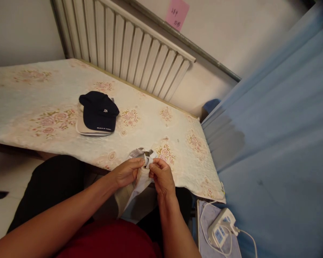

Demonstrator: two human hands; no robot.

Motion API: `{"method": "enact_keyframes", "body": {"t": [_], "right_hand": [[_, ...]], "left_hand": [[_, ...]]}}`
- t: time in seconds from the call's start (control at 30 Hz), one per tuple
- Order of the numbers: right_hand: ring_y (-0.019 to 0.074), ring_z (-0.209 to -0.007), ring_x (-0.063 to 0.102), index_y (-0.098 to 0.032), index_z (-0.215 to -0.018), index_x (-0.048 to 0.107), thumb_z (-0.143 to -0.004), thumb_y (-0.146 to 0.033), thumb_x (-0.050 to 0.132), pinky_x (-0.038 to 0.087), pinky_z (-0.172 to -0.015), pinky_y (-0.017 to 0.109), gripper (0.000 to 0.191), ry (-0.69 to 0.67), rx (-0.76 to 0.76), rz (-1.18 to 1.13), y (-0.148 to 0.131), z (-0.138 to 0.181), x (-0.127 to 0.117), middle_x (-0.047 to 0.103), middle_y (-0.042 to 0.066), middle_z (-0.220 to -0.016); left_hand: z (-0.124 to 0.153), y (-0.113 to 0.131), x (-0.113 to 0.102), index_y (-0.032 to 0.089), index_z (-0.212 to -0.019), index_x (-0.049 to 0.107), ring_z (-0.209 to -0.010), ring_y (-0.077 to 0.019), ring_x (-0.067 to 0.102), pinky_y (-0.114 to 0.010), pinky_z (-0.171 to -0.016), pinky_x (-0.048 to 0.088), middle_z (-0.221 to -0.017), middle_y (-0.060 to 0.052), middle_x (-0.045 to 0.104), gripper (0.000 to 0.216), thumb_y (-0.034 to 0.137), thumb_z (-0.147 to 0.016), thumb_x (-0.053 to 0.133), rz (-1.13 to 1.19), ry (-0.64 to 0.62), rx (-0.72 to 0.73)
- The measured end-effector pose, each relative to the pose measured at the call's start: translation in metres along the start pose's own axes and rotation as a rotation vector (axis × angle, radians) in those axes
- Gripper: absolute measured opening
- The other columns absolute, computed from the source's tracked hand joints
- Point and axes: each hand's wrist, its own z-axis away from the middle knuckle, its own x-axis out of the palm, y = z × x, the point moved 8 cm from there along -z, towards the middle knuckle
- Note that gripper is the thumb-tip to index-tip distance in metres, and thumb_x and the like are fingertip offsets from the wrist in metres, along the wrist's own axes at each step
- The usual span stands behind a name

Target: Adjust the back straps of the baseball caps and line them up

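Grip: left hand, right hand pinch pale cap strap, below-right of navy cap. Likely light, floppy; hold beside buckle.

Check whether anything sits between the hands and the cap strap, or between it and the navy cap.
Nothing visible does. The left hand and right hand already pinch the strap, and only flowered cloth lies between it and the navy cap.

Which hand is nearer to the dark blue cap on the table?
Left. The left hand is below and just right of the dark blue cap; the right hand is farther right. Both pinch the light cap.
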Motion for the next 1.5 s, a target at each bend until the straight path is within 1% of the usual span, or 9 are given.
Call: {"method": "enact_keyframes", "body": {"t": [0.13, 0.23, 0.4, 0.53, 0.7, 0.83, 1.1, 1.33, 1.5], "right_hand": [[0.0059, -0.043, 0.038, -0.018, -0.073, 0.06, -0.057, -0.025, 0.069, 0.027, -0.046, 0.021, 0.019, 0.023, 0.007, 0.009, 0.002, 0.0, 0.0, 0.05, -0.008, -0.052], [0.0059, -0.044, 0.04, -0.018, -0.073, 0.06, -0.057, -0.024, 0.069, 0.027, -0.046, 0.021, 0.02, 0.039, 0.012, 0.001, 0.003, 0.001, 0.0, 0.053, -0.007, -0.054], [0.0058, -0.046, 0.041, -0.018, -0.071, 0.06, -0.058, -0.022, 0.068, 0.03, -0.048, 0.02, 0.015, 0.065, -0.016, 0.038, 0.003, 0.001, 0.0, 0.052, -0.007, -0.055], [0.0064, -0.047, 0.041, -0.019, -0.071, 0.06, -0.059, -0.024, 0.067, 0.033, -0.048, 0.02, 0.015, 0.082, -0.045, 0.069, 0.004, -0.001, -0.001, 0.051, -0.008, -0.055], [0.0063, -0.047, 0.041, -0.019, -0.072, 0.061, -0.061, -0.023, 0.067, 0.036, -0.049, 0.02, 0.013, 0.056, -0.08, 0.151, 0.005, -0.006, -0.003, 0.05, -0.008, -0.054], [0.0067, -0.046, 0.045, -0.018, -0.072, 0.062, -0.063, -0.022, 0.066, 0.037, -0.049, 0.02, 0.01, 0.023, -0.095, 0.208, 0.004, -0.009, -0.004, 0.05, -0.009, -0.052], [0.008, -0.047, 0.051, -0.017, -0.073, 0.063, -0.066, -0.02, 0.065, 0.036, -0.049, 0.019, 0.009, -0.064, -0.12, 0.293, -0.002, -0.014, -0.002, 0.054, -0.007, -0.051], [0.0076, -0.046, 0.048, -0.018, -0.074, 0.061, -0.067, -0.019, 0.063, 0.035, -0.048, 0.019, 0.007, -0.032, -0.153, 0.321, -0.003, -0.014, -0.005, 0.054, -0.008, -0.051], [0.0071, -0.045, 0.044, -0.019, -0.073, 0.061, -0.069, -0.019, 0.063, 0.033, -0.048, 0.019, 0.005, -0.044, -0.181, 0.389, -0.005, -0.012, -0.004, 0.052, -0.008, -0.051]], "left_hand": [[0.0, 0.0, -0.003, 0.01, -0.089, 0.069, -0.074, -0.0218, 0.067, -0.034, -0.075, 0.051, -0.084, -0.015, 0.069, 0.019, 0.026, -0.082, 0.064, 0.002, 0.027, 0.006], [0.0, -0.001, -0.006, 0.01, -0.087, 0.069, -0.071, -0.0208, 0.067, -0.033, -0.072, 0.051, -0.081, -0.013, 0.069, 0.017, 0.025, -0.081, 0.065, 0.011, 0.058, 0.008], [0.001, -0.001, -0.009, 0.011, -0.083, 0.069, -0.066, -0.0187, 0.066, -0.03, -0.067, 0.052, -0.075, -0.009, 0.068, 0.013, 0.024, -0.08, 0.066, 0.022, 0.1, 0.014], [0.001, 0.0, -0.009, 0.012, -0.08, 0.069, -0.064, -0.0175, 0.065, -0.029, -0.066, 0.052, -0.073, -0.009, 0.068, 0.011, 0.022, -0.079, 0.067, 0.04, 0.116, 0.02], [0.002, 0.001, -0.015, 0.011, -0.079, 0.069, -0.066, -0.0181, 0.066, -0.03, -0.068, 0.052, -0.074, -0.009, 0.068, 0.009, 0.02, -0.078, 0.068, 0.044, 0.158, 0.032], [0.002, 0.002, -0.019, 0.011, -0.078, 0.068, -0.063, -0.0164, 0.065, -0.028, -0.065, 0.051, -0.072, -0.008, 0.068, 0.008, 0.019, -0.077, 0.069, 0.028, 0.185, 0.038], [0.003, 0.006, -0.015, 0.011, -0.079, 0.069, -0.064, -0.0155, 0.064, -0.026, -0.065, 0.05, -0.074, -0.009, 0.068, 0.009, 0.02, -0.079, 0.068, 0.005, 0.155, 0.047], [0.004, 0.004, -0.015, 0.01, -0.095, 0.067, -0.072, -0.0183, 0.065, -0.029, -0.071, 0.05, -0.084, -0.013, 0.068, 0.019, 0.019, -0.079, 0.067, -0.094, 0.054, 0.031], [0.005, 0.003, -0.016, 0.01, -0.088, 0.066, -0.067, -0.0168, 0.064, -0.027, -0.066, 0.05, -0.077, -0.009, 0.067, 0.017, 0.019, -0.074, 0.07, -0.124, 0.082, 0.004]]}}
